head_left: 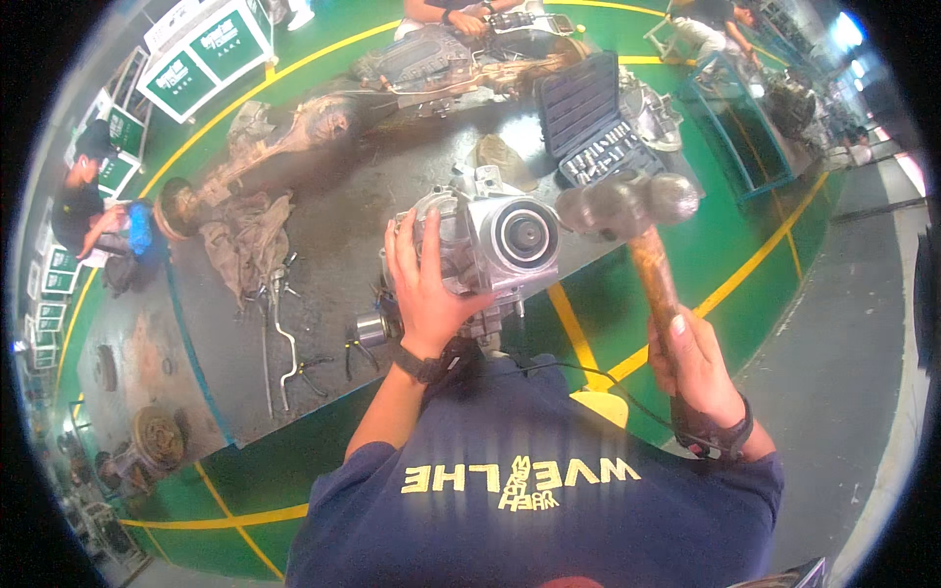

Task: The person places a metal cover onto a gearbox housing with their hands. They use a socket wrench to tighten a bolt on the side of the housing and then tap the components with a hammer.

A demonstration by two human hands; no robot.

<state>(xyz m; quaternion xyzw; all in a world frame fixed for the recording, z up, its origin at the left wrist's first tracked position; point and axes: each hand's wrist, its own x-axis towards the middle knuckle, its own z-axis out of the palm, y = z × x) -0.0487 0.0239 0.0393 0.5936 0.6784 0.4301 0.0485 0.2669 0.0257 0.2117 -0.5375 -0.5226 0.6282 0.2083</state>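
Note:
A silvery metal machine housing (461, 240) sits near the front edge of the grey workbench (338, 211). Its round bearing-like opening (526, 235), with a dark ring and a hub in the middle, faces me. My left hand (423, 284) lies on the housing's left side, fingers spread and thumb toward the opening. In my right hand (694, 361) is a hammer (627, 208), gripped by its worn wooden handle. The hammer's rounded metal head is raised to the right of the opening, seemingly apart from the housing.
An open socket set case (598, 127) lies behind the housing. Crumpled cloth (250, 240), pliers and a bent metal rod (284, 338) are at left. A long rusty axle part (304, 127) spans the bench's far side. Other people work beyond; a blue metal frame (740, 137) stands right.

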